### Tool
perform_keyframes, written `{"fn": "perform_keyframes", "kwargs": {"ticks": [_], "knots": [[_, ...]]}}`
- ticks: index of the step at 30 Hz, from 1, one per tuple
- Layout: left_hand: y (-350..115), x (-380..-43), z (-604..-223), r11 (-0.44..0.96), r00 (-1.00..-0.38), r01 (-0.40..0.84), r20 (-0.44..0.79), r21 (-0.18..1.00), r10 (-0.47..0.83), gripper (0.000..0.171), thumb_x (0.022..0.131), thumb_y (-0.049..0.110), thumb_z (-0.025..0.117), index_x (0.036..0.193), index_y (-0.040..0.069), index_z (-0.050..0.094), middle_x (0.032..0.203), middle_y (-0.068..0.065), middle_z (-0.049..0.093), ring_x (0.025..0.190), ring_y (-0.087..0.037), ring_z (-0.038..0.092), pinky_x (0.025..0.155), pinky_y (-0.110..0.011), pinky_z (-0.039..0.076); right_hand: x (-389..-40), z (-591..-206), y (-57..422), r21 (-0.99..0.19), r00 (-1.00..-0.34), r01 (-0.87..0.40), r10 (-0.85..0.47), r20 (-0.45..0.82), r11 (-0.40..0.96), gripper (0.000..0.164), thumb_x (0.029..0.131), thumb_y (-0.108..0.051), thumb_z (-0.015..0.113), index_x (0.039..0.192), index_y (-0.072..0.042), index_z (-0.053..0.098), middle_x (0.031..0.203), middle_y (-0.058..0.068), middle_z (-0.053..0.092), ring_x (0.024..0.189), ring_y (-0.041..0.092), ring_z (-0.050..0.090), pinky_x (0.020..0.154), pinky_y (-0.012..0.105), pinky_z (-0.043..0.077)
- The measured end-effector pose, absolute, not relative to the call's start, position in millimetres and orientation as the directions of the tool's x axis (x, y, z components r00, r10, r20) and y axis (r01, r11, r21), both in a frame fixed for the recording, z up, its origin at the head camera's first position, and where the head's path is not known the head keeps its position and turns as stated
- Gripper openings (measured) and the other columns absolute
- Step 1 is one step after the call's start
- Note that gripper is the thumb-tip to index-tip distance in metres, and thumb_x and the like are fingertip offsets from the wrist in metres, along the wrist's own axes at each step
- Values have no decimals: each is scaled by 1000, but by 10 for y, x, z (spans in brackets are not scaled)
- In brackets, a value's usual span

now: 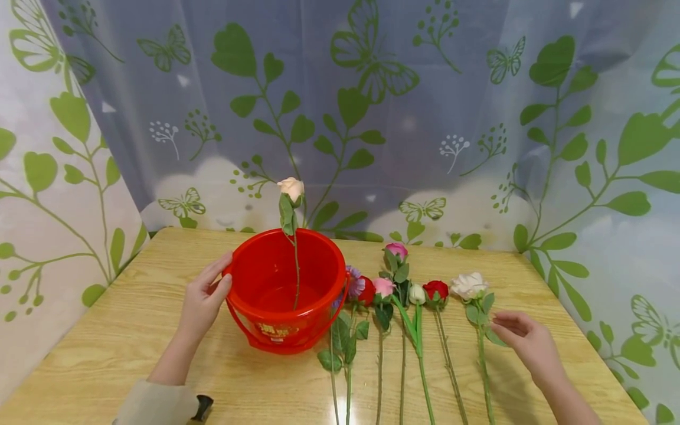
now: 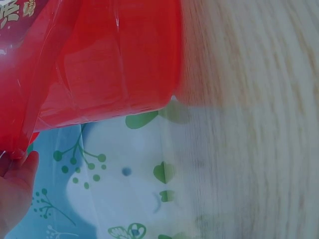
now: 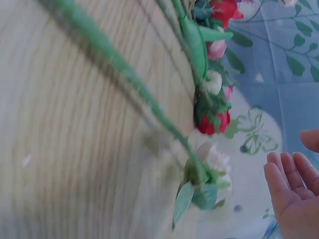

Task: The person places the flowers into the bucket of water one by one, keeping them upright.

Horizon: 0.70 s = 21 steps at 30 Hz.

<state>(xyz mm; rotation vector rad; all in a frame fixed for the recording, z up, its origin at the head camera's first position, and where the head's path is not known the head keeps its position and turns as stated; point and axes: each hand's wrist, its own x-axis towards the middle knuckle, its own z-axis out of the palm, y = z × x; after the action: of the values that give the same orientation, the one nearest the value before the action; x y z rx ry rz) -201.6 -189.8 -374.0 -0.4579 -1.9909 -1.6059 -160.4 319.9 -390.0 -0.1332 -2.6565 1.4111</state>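
Note:
A red plastic bucket (image 1: 276,330) stands on the wooden table, and one cream rose (image 1: 291,190) leans upright inside it. My left hand (image 1: 204,295) touches the left side of the bucket's rim with fingers and thumb extended; the left wrist view shows only part of that hand (image 2: 17,191) at the rim. At the right end of a row of flowers lies a white rose (image 1: 470,286) on a green stem. Close beside its leaves is my right hand (image 1: 526,339), fingers loosely bent and holding nothing. The right wrist view shows this hand (image 3: 296,186) apart from the rose.
Between bucket and white rose lie a red rose (image 1: 436,290), a white tulip (image 1: 417,294), a light pink flower (image 1: 383,287), a magenta rose (image 1: 396,251), another red flower (image 1: 366,291) and a purple flower (image 1: 356,282). A patterned curtain (image 1: 382,130) hangs behind the table (image 1: 133,330).

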Motion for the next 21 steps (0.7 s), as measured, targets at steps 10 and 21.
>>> {"fn": "perform_keyframes", "kwargs": {"ticks": [10,21], "knots": [[-1875,-1961,-3681,272,-803,555,592,786,-71,32,83,-14,48,114,-19,47,120,-33,44,106,5,44,79,-9,40,-1660,-3984,3334,-846,-994,92,95,-49,525,50,87,-20,58,119,15,43,102,16,59,80,3,56,73,26,51],[-1895,-2017,-3739,250,-793,573,605,780,-71,32,82,-15,48,114,-17,49,120,-33,44,106,4,44,79,-10,41,-1698,-4098,3438,-829,-980,180,24,-197,530,50,86,-17,57,118,19,41,100,17,59,83,13,59,72,30,51]]}}
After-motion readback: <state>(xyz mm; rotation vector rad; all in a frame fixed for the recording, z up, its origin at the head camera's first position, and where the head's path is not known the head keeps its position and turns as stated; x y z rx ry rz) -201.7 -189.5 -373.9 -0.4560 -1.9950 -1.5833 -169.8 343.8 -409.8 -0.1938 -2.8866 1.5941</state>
